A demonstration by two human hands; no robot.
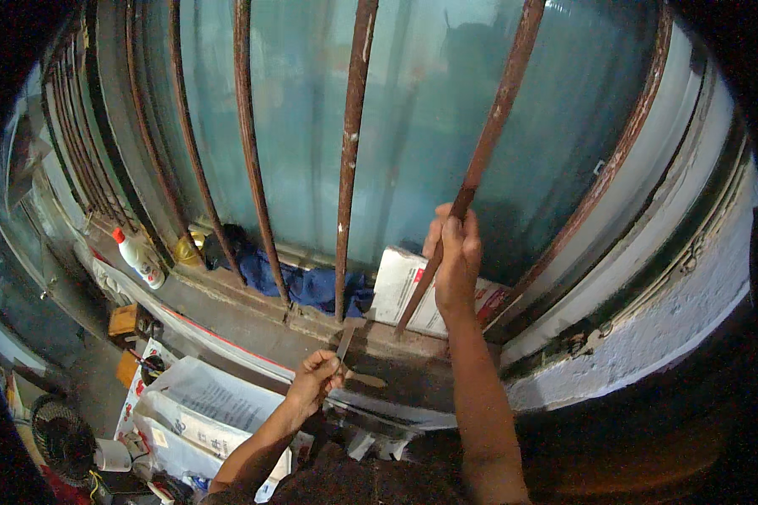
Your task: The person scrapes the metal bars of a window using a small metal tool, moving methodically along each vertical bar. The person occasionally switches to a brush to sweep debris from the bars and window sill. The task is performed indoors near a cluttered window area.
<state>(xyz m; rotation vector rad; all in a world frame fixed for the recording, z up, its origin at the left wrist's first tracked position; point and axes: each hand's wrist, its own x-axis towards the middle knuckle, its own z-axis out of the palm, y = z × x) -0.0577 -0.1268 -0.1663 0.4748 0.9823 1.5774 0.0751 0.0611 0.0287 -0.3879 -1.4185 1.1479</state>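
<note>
My right hand is wrapped around a brown, flaking window bar, low on its length. In my left hand is a flat scraper, its blade pointing up toward the sill. A pale, elongated object lies beside my left fingers on the ledge; I cannot tell what it is. Left of my right hand stands another rusty bar, with light chipped spots. Behind the bars, a white box with red print leans on the sill, partly covered by my right hand and the bar.
Blue cloth lies along the sill behind the bars. A white bottle with a red cap stands on the ledge at left. Below are a translucent plastic bin, a black fan and a wooden box. A rough white wall borders the right.
</note>
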